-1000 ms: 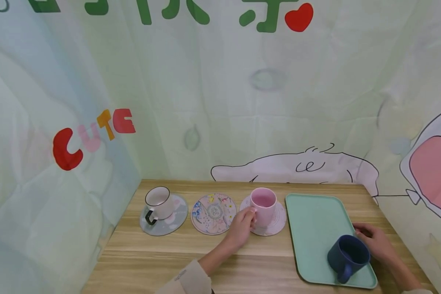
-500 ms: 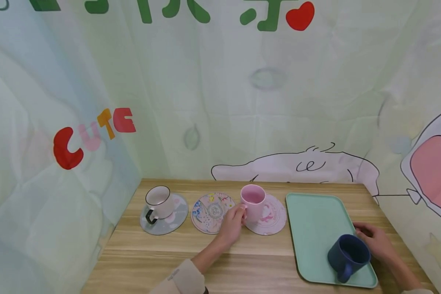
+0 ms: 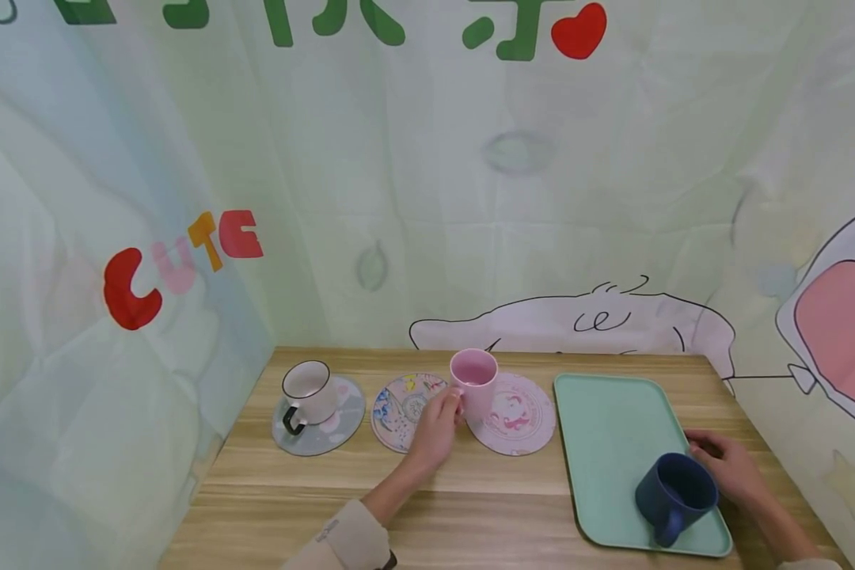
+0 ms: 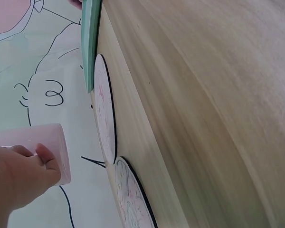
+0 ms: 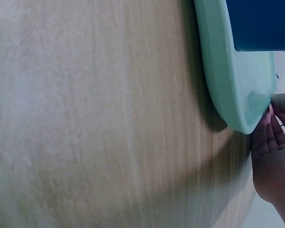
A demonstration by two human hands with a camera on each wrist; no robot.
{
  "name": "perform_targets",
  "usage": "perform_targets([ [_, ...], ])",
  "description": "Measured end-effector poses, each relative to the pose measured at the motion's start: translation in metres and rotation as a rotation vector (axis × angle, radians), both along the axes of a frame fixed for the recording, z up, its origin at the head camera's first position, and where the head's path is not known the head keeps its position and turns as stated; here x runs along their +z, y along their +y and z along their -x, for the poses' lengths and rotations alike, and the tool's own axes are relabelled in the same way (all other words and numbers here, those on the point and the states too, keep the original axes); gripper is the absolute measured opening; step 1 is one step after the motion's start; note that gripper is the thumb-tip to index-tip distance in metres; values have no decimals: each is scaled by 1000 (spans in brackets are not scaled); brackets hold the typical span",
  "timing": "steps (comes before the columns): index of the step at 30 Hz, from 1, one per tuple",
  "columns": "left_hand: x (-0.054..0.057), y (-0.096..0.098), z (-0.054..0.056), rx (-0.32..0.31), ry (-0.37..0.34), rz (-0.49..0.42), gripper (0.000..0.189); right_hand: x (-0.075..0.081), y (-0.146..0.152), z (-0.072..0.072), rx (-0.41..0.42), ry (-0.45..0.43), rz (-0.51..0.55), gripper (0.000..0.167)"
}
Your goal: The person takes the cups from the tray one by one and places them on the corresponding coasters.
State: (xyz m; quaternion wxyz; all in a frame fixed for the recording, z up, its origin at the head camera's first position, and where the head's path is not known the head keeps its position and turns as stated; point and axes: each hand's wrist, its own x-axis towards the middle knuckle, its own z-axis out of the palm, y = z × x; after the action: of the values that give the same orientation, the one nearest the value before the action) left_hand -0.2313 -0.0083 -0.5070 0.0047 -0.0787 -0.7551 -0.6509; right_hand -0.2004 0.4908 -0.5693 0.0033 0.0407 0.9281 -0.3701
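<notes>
My left hand pinches the handle of a pink mug. In the left wrist view the pink mug hangs upright, well above the tabletop. From the head view it overlaps the gap between a floral coaster and a pink coaster. At the right, my right hand grips the long side of a mint-green tray. The right wrist view has the thumb at the tray's rim, fingers on its outer side. A dark blue mug stands on the tray's near end.
A white mug with a black handle stands on a grey coaster at the left. The wood-grain table backs onto a printed cloth backdrop, which also runs along both sides.
The left hand has carried the pink mug leftward and up, from over the pink coaster toward the floral one, uncovering the pink coaster's print. The right hand and tray have stayed put.
</notes>
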Motion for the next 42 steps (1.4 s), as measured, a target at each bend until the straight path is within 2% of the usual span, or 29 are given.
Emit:
perform_targets([
  [8, -4, -9, 5, 25, -6, 18, 37, 3, -1, 0, 5, 16, 9, 39],
  [20, -6, -22, 10, 58, 18, 25, 41, 2, 0, 0, 3, -7, 0, 39],
  [31, -7, -38, 13, 92, 0, 36, 44, 3, -1, 1, -14, -37, 30, 41],
  [42, -16, -53, 16, 137, -3, 31, 37, 3, 0, 3, -15, -45, 23, 41],
])
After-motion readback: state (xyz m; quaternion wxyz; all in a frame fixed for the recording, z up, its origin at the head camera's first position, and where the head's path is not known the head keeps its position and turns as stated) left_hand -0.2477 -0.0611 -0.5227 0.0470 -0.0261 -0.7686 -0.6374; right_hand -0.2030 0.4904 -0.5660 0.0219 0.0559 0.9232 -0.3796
